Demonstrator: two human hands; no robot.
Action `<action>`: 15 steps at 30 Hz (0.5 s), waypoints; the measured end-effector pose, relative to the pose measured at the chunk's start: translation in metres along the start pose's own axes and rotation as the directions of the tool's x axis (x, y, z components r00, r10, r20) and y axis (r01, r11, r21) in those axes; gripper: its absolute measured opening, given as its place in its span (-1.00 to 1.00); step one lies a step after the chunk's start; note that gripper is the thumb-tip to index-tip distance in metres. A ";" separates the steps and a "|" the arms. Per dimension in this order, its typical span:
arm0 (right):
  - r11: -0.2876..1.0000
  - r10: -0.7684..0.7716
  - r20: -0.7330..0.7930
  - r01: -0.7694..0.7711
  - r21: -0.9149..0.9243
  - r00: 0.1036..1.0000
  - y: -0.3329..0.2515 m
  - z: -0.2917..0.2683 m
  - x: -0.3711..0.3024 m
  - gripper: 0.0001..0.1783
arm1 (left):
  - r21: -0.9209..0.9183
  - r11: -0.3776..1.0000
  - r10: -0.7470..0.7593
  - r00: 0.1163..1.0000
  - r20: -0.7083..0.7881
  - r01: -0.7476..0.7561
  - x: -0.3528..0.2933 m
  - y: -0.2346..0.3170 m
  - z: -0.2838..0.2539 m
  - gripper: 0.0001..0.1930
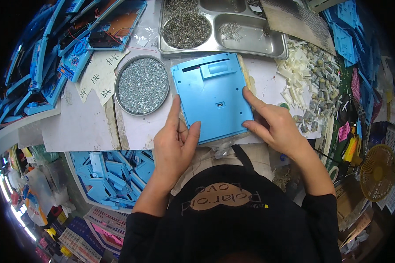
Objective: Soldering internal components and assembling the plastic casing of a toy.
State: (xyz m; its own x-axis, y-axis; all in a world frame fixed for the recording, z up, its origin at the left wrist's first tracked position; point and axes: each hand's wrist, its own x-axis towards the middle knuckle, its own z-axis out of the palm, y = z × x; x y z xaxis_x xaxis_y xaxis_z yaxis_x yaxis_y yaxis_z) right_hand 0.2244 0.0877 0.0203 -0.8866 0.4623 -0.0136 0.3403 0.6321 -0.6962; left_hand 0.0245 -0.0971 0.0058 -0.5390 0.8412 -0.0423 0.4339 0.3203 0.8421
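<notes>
A flat blue plastic casing (206,105) lies in front of me, with a small switch slot near its middle and a raised rectangular cover at its far edge. My left hand (175,142) grips its left side, thumb on the near left corner and fingers along the edge. On the opposite side, my right hand (272,125) holds the right edge between thumb and fingers. Some clear plastic film (224,151) shows under the casing's near edge. Just left of it stands a round dish (143,85) full of small silvery screws.
A steel compartment tray (250,35) with small metal parts sits beyond the casing. White plastic pieces (294,72) and grey metal blocks (322,72) are heaped at right. Open blue casings (81,52) with wires pile up far left; more blue parts (112,175) fill a bin below.
</notes>
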 end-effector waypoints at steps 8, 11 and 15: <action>0.913 0.070 0.121 -0.014 -0.408 0.990 -0.016 -0.018 0.009 -0.15 | -0.084 0.995 -0.036 0.992 0.117 0.046 0.001 -0.010 -0.006 -0.17; 0.905 0.026 0.144 0.038 -0.425 0.989 -0.020 -0.021 0.010 -0.18 | -0.217 0.974 -0.002 0.966 0.259 0.061 0.001 -0.017 -0.019 -0.04; 0.933 0.028 0.152 0.028 -0.358 0.988 -0.016 -0.019 0.007 -0.12 | -0.198 0.976 -0.012 0.937 0.348 0.086 0.002 -0.014 -0.025 0.07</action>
State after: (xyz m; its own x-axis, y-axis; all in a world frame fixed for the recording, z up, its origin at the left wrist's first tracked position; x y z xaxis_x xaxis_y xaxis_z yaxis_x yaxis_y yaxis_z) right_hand 0.2183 0.0929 0.0445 -0.9139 0.3801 -0.1424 0.4047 0.8255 -0.3934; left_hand -0.0007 -0.1106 0.0074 -0.2593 0.9363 -0.2368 0.2340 0.2988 0.9252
